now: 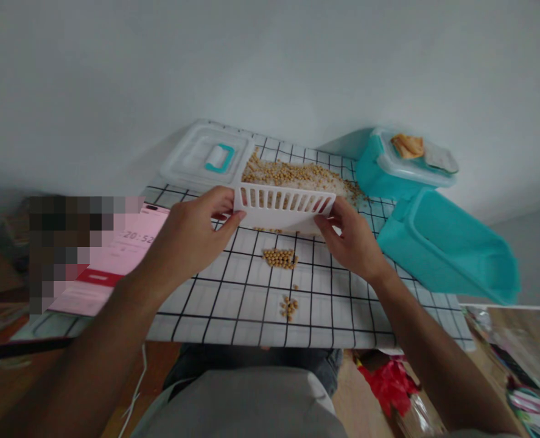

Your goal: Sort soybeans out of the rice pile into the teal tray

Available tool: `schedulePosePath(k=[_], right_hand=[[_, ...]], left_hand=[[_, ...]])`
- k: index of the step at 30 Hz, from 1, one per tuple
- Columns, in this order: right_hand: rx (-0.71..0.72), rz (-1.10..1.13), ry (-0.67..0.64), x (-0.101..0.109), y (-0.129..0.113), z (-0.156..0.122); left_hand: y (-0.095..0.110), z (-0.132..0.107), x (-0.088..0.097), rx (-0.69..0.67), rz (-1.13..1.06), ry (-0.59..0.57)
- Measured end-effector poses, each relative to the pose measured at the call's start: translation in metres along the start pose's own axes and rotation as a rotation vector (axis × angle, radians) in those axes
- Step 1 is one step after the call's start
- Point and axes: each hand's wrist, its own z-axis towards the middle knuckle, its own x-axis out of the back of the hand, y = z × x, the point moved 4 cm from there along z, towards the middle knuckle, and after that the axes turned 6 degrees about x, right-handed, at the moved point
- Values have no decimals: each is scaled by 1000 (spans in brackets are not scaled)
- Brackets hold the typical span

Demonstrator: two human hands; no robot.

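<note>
A white slotted plastic basket [282,207] is held tilted over the checked table [251,298]. My left hand [196,231] grips its left end, fingers closed on the rim. My right hand [349,234] grips its right end the same way. Behind the basket lies a heap of yellow soybeans [297,175] on the cloth. Two small clusters of beans [280,258] lie in front of it, nearer to me.
A clear lid with a teal handle [210,155] lies at the back left. A teal box with a clear lid [397,164] and an open teal bin [447,246] stand at the right. A phone with a pink screen [123,249] lies at the left. A white wall rises behind.
</note>
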Motion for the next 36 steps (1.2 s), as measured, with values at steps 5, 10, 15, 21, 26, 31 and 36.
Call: schedulePosePath(k=[5, 10, 15, 21, 26, 31, 36], right_hand=[[7, 9, -7, 1, -7, -3], [8, 4, 4, 1, -6, -2], [5, 10, 8, -1, -3, -1], [-1, -33, -10, -1, -5, -8], [5, -20, -21, 0, -8, -16], [0, -8, -27, -1, -11, -20], [-7, -24, -23, -1, -15, -25]], left_hand=[[-2, -4, 2, -19, 25, 11], [-1, -2, 3, -14, 10, 22], [-3, -2, 1, -14, -10, 2], [-2, -9, 1, -30, 19, 16], [1, -15, 2, -32, 39, 21], [0, -22, 2, -21, 78, 28], [1, -28, 3, -48, 93, 38]])
